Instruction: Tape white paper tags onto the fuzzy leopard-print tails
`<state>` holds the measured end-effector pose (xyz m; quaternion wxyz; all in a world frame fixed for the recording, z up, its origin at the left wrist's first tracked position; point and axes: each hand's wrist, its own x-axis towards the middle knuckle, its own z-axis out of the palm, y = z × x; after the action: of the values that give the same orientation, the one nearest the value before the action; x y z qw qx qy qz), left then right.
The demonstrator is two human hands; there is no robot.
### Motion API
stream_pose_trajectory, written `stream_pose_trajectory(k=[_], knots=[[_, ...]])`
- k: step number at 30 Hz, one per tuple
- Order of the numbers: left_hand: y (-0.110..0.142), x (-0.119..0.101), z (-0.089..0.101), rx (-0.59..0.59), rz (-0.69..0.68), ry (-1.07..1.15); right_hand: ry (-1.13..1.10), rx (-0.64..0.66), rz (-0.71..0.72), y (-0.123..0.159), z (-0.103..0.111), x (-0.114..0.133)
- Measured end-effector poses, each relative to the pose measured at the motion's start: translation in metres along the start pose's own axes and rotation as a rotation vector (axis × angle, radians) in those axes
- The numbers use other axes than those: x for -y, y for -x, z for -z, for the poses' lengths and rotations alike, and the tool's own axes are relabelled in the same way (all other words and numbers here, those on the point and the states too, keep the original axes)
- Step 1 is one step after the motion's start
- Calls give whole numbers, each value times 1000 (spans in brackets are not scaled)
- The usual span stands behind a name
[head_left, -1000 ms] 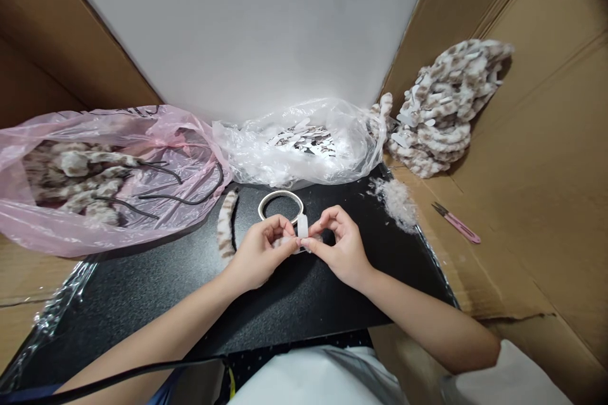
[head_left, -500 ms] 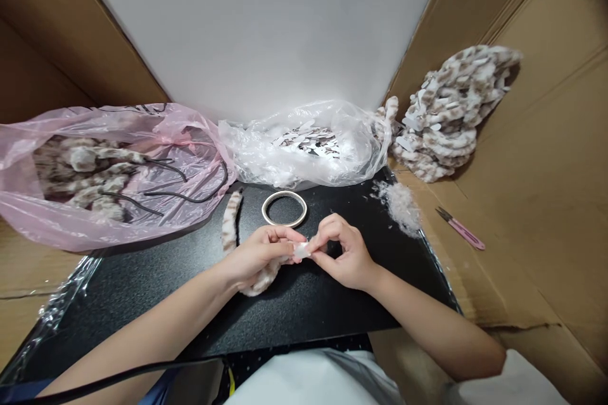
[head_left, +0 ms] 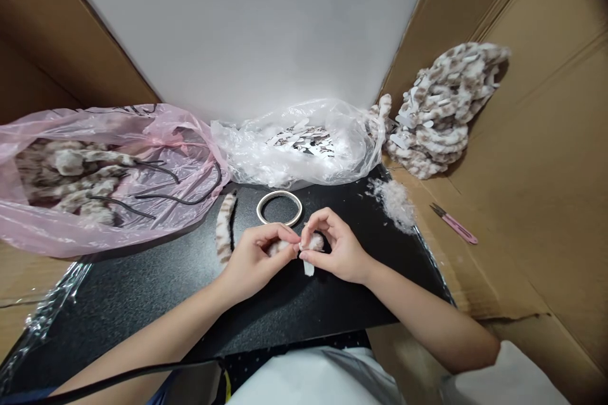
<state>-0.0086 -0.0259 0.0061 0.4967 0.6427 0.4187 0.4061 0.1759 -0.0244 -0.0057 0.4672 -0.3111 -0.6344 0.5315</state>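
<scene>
Clock dial centred on the meeting fingertips, 12 o'clock pointing away from the body. At the centre: furry piece (head_left: 278,247), raised just over the black counter (head_left: 166,291), long axis lying roughly from 9 to 3 o'clock, partly hidden by fingers. Left hand (head_left: 249,259) in from about 8 o'clock, narrowed to a pinch, thumb and forefinger holding the 9 o'clock side of the piece. Right hand (head_left: 344,256) in from about 4 o'clock, also narrowed to a pinch, with fingers arched and pale fuzz showing inside the arch.

Key relation: white tab (head_left: 309,268) hanging out below the right thumb toward 5 o'clock, across the line of the furry piece. Right hand nearer to the tab, left hand beyond the join. Point of attachment between tab and fur covered by fingertips; cannot tell how firmly pressed.

Surroundings: tape roll (head_left: 259,210) lying flat at 11 o'clock, near the hands. Striped strip (head_left: 224,228) between 9 and 10, long axis near 12 to 6, lower end just beside the left hand. Pink bag (head_left: 185,117) with furry bundles and dark cords at 10, farther off. Clear bag (head_left: 237,152) with white slips at 12. Lint (head_left: 394,202) at 2, on the counter's edge. Furry heap (head_left: 441,114) between 1 and 2, against cardboard. Pink-handled snips (head_left: 455,226) near 3, well apart, tips toward 10.
</scene>
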Motion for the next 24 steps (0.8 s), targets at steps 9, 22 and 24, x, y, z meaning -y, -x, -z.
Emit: stream_pose_trajectory(k=[9, 22, 24], knots=[[3, -4, 1, -89, -336, -275, -233, 25, -257, -4, 3, -1], [5, -3, -4, -130, -380, -256, -230, 76, -211, -7, -2, -10], [5, -4, -5, -123, -343, -222, -185, 54, -185, -6, -4, -9]])
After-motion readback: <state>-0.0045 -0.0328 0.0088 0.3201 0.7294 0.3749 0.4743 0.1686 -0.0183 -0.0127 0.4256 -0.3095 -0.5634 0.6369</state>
